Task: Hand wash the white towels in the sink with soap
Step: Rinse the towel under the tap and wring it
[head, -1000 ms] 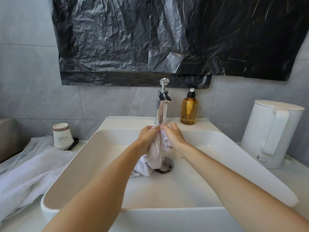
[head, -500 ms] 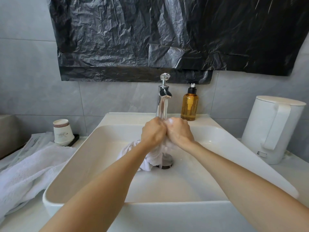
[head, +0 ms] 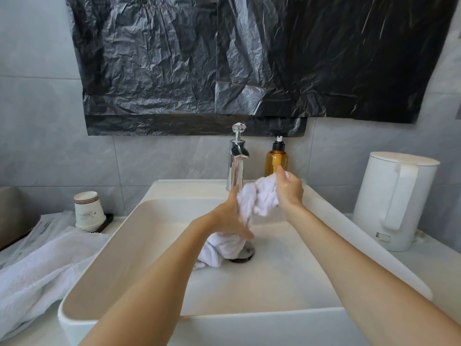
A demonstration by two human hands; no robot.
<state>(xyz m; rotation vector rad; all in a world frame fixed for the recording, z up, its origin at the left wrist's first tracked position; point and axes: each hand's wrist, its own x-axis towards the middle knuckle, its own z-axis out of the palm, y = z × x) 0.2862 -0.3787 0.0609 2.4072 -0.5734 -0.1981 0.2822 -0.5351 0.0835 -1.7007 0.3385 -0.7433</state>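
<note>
Wet white towel [head: 259,199] clenched by left hand [head: 228,218] and right hand [head: 289,193] above sink [head: 139,245] drain [head: 245,255] (lower end bunched in basin); faucet [head: 235,166] at 12 o'clock.

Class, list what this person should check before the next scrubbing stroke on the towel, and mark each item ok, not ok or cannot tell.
1. Both hands on the towel: ok; left hand grips low, right hand grips the top end.
2. Towel over the sink: ok; its tail lies at the drain.
3. Soap bottle upright beside the faucet: ok.
4. Water running: cannot tell.
5. Second towel lying left of the sink, outside it: ok.
</note>
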